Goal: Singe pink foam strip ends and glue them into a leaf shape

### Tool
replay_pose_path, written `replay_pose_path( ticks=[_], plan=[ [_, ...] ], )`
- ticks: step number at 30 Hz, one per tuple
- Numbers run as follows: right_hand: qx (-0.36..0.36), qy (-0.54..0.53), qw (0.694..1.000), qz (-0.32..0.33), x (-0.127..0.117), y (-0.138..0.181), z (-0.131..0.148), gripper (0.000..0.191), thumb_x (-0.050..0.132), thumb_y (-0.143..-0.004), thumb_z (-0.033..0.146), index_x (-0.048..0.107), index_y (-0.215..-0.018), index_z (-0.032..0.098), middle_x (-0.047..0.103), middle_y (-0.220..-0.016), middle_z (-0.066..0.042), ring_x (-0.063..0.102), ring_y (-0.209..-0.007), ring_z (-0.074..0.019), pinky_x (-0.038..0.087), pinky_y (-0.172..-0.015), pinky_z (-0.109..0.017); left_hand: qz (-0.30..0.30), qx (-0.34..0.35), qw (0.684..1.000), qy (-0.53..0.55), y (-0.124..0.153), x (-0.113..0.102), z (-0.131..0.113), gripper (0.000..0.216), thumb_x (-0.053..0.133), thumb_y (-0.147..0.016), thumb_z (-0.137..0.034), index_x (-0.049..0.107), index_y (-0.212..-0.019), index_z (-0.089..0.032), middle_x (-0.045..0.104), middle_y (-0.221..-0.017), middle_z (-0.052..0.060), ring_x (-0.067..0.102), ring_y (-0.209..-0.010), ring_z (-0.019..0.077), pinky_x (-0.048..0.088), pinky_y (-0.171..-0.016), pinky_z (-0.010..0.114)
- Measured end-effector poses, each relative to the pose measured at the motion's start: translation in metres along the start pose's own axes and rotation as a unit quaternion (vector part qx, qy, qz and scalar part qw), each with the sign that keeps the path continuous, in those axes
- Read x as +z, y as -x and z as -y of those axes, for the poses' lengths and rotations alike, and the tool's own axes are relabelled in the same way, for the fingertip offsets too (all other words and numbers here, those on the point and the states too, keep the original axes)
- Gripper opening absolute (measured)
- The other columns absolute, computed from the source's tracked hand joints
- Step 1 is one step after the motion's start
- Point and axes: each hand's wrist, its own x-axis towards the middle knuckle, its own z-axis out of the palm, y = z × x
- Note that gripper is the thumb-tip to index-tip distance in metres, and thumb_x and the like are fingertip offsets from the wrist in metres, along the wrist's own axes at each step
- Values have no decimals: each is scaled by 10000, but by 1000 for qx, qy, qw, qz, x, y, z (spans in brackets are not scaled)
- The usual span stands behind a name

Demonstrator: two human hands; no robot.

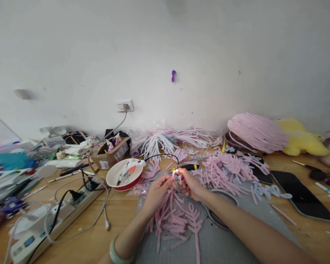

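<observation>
My left hand (161, 186) pinches a short piece of pink fuzzy pipe cleaner (173, 175) between thumb and fingertips. Close against it on the right, my right hand (191, 183) is closed around a small object with a bit of red on it; its kind is hidden by the fingers. A bright light spot (176, 170) glows just above the fingertips, where a thin black curved cord or stem (165, 155) comes down. Below both hands lie loose pink pipe cleaner pieces (175, 222) and a leaf-shaped pink branch (194, 220) on the grey mat (217, 245).
A white bowl with a red outside (128, 187) stands left of my hands, beside a power strip (57, 223) with cables. A metal ring or dish (211, 216) lies under my right forearm. Pink branches (225, 168), a phone (302, 194) and a yellow plush toy (299, 137) are to the right.
</observation>
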Motion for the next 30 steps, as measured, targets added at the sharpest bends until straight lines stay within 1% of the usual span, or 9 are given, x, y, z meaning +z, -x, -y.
replay_pose_path(
  ticks=[6, 10, 13, 18, 24, 30],
  plan=[
    [2, -4, 1000, 11, -2, -1, -1, 505, 296, -792, 541, 395, -478, 159, 279, -350, 73, 165, -275, -16, 78, -283, -125, -1, 3, 1000, 19, 0, 2, -2, 259, 512, -749, -379, 588, -634, -159, 563, -590, -10, 467, -580, 125, 368, -597, 223],
    [13, -4, 1000, 5, -1, 0, 1, 501, 308, -787, 537, 387, -469, 159, 273, -349, 73, 163, -274, -14, 76, -279, -122, -4, -4, 1000, 31, 0, 3, -3, 261, 528, -730, -395, 589, -641, -157, 572, -589, -7, 475, -576, 125, 371, -593, 224],
    [6, 0, 1000, 0, -1, 1, 1, 501, 309, -785, 539, 385, -465, 161, 272, -347, 74, 168, -275, -17, 76, -278, -123, -8, -8, 1000, 25, 1, 3, -5, 262, 524, -730, -396, 591, -642, -159, 576, -590, -8, 478, -576, 126, 371, -593, 226],
    [4, -7, 1000, 25, -4, -3, -2, 517, 302, -776, 571, 398, -479, 160, 276, -348, 78, 160, -276, -16, 72, -277, -124, -10, -12, 1000, 15, 1, 2, -4, 245, 524, -737, -381, 597, -672, -156, 580, -598, -9, 485, -585, 128, 372, -598, 226],
    [8, -1, 1000, 26, -3, -3, -1, 499, 314, -768, 568, 388, -483, 165, 279, -348, 77, 164, -270, -16, 73, -274, -128, -35, -8, 999, 17, -2, 0, 1, 223, 564, -701, -371, 573, -636, -158, 560, -591, -16, 483, -572, 127, 366, -563, 219],
    [8, -2, 1000, 21, -2, -1, 0, 464, 334, -758, 555, 373, -495, 174, 284, -349, 76, 163, -275, -17, 69, -275, -127, -62, 13, 998, 7, -3, -2, 7, 196, 578, -688, -347, 564, -633, -160, 545, -606, -21, 486, -593, 131, 379, -586, 227]
  ],
)
